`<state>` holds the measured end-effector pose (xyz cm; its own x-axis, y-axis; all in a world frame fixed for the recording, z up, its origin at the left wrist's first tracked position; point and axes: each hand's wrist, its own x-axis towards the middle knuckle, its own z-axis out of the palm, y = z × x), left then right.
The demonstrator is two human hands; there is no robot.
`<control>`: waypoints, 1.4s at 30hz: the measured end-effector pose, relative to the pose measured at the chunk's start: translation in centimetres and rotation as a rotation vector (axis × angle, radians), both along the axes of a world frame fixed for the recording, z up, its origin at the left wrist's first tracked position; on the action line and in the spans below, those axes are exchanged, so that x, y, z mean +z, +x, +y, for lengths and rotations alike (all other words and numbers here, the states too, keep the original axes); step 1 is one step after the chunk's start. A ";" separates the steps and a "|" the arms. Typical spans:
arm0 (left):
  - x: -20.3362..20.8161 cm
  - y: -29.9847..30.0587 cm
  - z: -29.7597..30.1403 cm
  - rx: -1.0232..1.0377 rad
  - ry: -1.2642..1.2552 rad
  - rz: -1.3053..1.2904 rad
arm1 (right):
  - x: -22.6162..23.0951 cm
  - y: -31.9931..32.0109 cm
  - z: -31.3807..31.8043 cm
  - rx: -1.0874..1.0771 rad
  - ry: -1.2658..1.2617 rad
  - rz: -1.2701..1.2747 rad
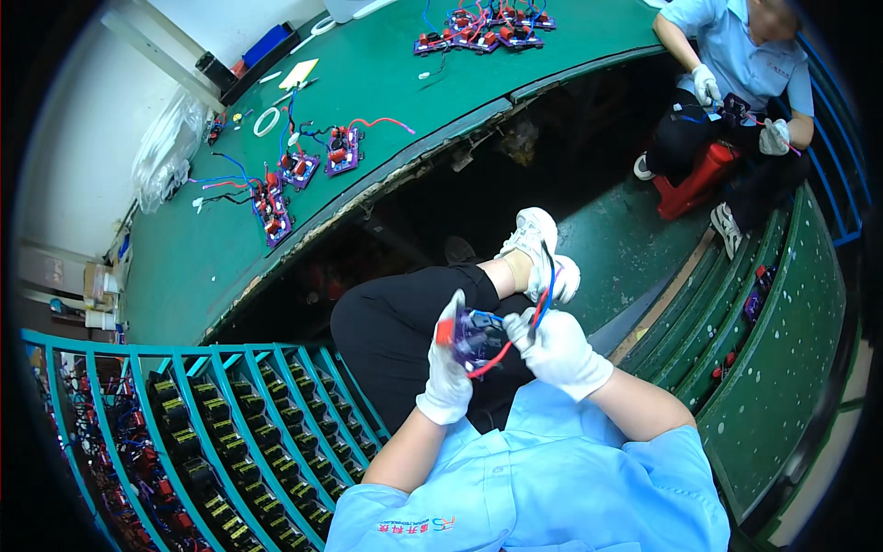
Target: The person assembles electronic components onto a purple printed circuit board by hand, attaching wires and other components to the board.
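Probably light yet fragile, the purple circuit board with black components (478, 339) sits in the white-gloved left hand (448, 373) above the black-trousered lap (391, 322); I'd hold its edges. The white-gloved right hand (563, 352) pinches flexible red and blue wires (547, 293). Beyond, I see a green worktop (386, 87).

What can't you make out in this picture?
In the head view:
- Far side of the board: faces away.
- Fingertips of the right hand: blurred, grip on the wires unclear.
- Space under the table: too dark.
- Details of the co-worker's board: too small.
- Lower end of the rack: cut off by the bottom edge.
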<state>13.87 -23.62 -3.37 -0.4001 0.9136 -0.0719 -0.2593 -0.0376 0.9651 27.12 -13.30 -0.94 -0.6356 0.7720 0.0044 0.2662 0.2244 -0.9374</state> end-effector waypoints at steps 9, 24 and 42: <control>-3.2 -2.2 0.5 -0.203 -0.087 -0.949 | -1.0 -0.7 1.1 0.160 0.799 -0.128; -4.1 0.2 0.0 -0.012 -0.370 -0.310 | -1.2 -1.2 -0.1 0.162 0.797 -0.081; -6.6 -3.2 -2.6 -0.285 -0.437 -0.498 | -1.6 -1.4 -2.8 0.299 0.354 0.106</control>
<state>10.69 -26.23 -9.97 0.0249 0.8235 -0.5667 -0.6149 0.4596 0.6408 25.68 -16.08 -2.53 -0.8117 0.4946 0.3106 0.0485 0.5871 -0.8080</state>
